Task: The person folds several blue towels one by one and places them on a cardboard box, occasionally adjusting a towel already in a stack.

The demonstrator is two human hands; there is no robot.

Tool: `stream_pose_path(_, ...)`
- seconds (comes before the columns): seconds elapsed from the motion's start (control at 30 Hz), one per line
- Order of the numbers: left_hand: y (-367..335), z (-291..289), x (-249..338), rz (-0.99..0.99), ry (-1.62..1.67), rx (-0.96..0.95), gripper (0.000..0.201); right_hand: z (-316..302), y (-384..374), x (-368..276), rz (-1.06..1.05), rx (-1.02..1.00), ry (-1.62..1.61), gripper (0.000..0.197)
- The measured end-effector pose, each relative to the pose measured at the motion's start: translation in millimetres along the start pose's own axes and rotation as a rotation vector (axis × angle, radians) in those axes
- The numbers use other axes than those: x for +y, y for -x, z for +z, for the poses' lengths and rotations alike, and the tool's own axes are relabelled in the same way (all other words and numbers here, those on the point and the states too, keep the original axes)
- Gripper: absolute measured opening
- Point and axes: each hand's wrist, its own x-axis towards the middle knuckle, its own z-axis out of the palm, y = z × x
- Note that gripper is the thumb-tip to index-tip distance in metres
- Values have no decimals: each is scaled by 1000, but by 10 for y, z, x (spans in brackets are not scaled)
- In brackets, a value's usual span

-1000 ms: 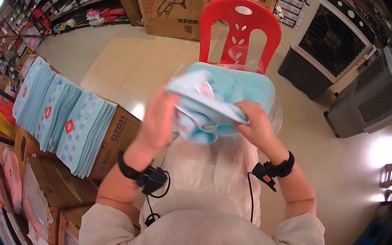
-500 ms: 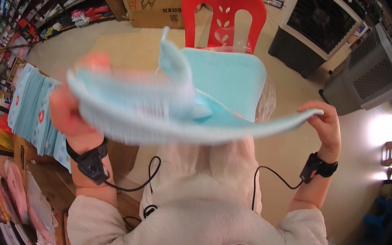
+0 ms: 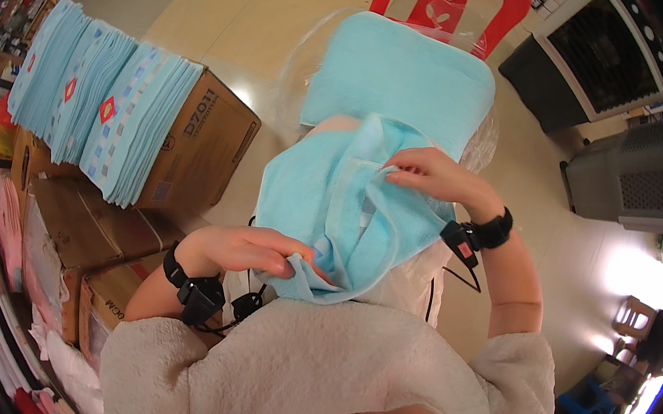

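A light blue towel (image 3: 305,184) lies loosely bunched across my lap. With its fingers closed, my left hand (image 3: 249,249) grips the near edge of the cloth. Farther up and to the right, my right hand (image 3: 437,174) pinches a folded edge of the same towel. Part of the towel is turned over between the two hands, showing a paler band. Just beyond my knees is a flat light blue cloth pile (image 3: 404,76), with clear plastic (image 3: 482,142) around it, in front of a red chair (image 3: 493,9).
To the left, several folded blue towels (image 3: 141,116) with red labels stand beside a cardboard box (image 3: 213,132). More cartons (image 3: 92,225) sit below them. At the right are two air coolers (image 3: 638,172) and a blue stool (image 3: 582,407). Pink and white textiles (image 3: 10,228) line the lower left.
The towel has come down from the air, where it was stretched between my hands, onto my lap. Both hands have moved inward, still holding it. The view has shifted toward the left.
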Motion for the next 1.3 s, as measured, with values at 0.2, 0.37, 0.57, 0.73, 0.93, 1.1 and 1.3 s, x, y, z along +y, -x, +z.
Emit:
stream_pose_path(0.2, 28, 43, 73, 6, -26, 6, 39, 279, -479, -61, -15, -108, 178, 30)
stream_pose_path(0.37, 33, 75, 257, -196, -42, 24, 27, 401, -599, -9, 22, -35, 335, 33)
stream_pose_path(0.57, 15, 64, 199, -206, -70, 32, 26, 448, -577, -11, 99, 60, 465, 26)
stream_pose_path(0.73, 44, 85, 220, -186, -95, 93, 30, 352, -489, -36, -198, 200, 452, 17)
stream_pose_path(0.93, 294, 89, 397, 24, -251, 564, 31, -289, -119, -348, 130, 339, -28, 13)
stream_pose_path(1.1, 323, -48, 768, 307, -417, 852, 25, -773, 427, -229, 80, 675, -195, 8)
stream_pose_path(1.3, 90, -454, 1417, 433, -1145, 1052, 22, -1110, 850, -451, 4, 918, -193, 14)
